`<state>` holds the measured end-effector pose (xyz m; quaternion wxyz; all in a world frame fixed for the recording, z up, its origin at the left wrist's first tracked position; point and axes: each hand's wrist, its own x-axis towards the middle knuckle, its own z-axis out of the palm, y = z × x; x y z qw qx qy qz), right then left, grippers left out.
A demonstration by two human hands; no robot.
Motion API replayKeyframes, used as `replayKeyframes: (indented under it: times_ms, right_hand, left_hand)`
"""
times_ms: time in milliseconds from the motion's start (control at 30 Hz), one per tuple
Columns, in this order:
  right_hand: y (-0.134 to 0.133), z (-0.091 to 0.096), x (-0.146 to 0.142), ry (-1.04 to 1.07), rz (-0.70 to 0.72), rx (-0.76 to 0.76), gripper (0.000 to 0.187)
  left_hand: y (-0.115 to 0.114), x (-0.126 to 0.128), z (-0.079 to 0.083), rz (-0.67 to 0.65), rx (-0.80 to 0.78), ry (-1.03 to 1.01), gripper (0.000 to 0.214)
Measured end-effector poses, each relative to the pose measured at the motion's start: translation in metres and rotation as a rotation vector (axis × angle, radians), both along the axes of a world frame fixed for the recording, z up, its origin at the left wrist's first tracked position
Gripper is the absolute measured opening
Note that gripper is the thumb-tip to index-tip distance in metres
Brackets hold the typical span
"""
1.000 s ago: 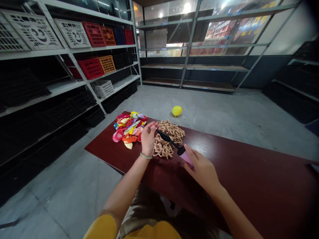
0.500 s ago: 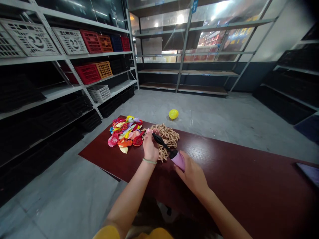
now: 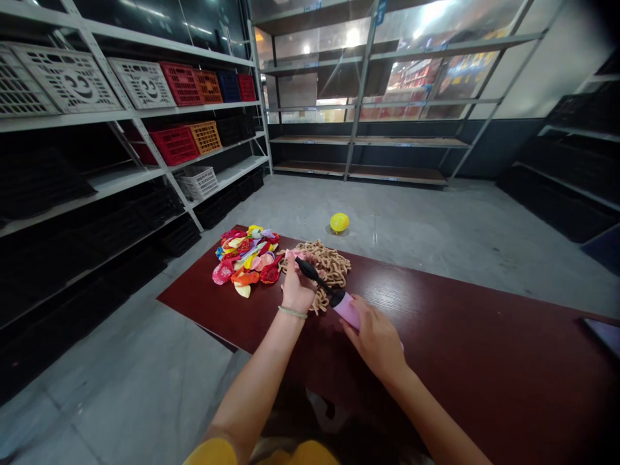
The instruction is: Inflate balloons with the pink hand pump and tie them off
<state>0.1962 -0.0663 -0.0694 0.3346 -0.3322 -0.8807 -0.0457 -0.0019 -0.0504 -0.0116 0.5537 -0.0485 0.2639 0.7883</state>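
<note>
Hands have drawn closer since the earlier view. From the head camera, the left hand (image 3: 296,290) pinches a small pink balloon (image 3: 292,258) at the black nozzle (image 3: 310,271) of a pink hand pump (image 3: 346,310), its body clenched in the right hand (image 3: 372,339). Flat balloons (image 3: 245,261) lie piled at the table's (image 3: 436,336) left; one inflated yellow balloon (image 3: 340,223) sits on the floor, upper centre.

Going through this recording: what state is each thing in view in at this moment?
left hand, fingers closed on a limp pink balloon
limp pink balloon, uninflated, at the tip of the pump nozzle
right hand, gripping the pink hand pump
pink hand pump, held tilted over the table
black pump nozzle, pointing at the left hand
loose balloons, flat, heaped on the table
tan crinkled cord, in a tangled pile
yellow balloon, inflated, resting on the floor
</note>
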Motion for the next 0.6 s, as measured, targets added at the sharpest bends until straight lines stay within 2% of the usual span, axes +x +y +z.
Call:
replayKeyframes:
  times_ms: [67,133,233,333,467,600]
  right_hand:
    - [0.0,0.0,0.0,0.011,-0.003,-0.058,0.044]
    - [0.0,-0.001,0.0,0.021,0.006,-0.129,0.052]
    - [0.001,-0.002,-0.001,0.026,0.055,-0.221,0.064]
    - [0.002,0.003,0.0,0.004,0.1,-0.323,0.071]
    - [0.0,0.015,0.003,-0.079,0.127,-0.496,0.073]
    - [-0.01,0.026,0.006,-0.061,0.085,-0.538,0.078]
  left_hand:
    - [0.0,0.001,0.0,-0.034,0.022,0.04,0.039]
    - [0.001,0.002,0.0,-0.01,0.089,0.097,0.036]
    - [0.002,0.003,0.001,0.09,0.208,0.198,0.023]
    - [0.0,0.002,0.005,0.191,0.228,0.302,0.02]
    - [-0.006,-0.003,0.021,0.263,0.249,0.387,0.02]
    - [-0.015,-0.013,0.046,0.304,0.261,0.41,0.022]
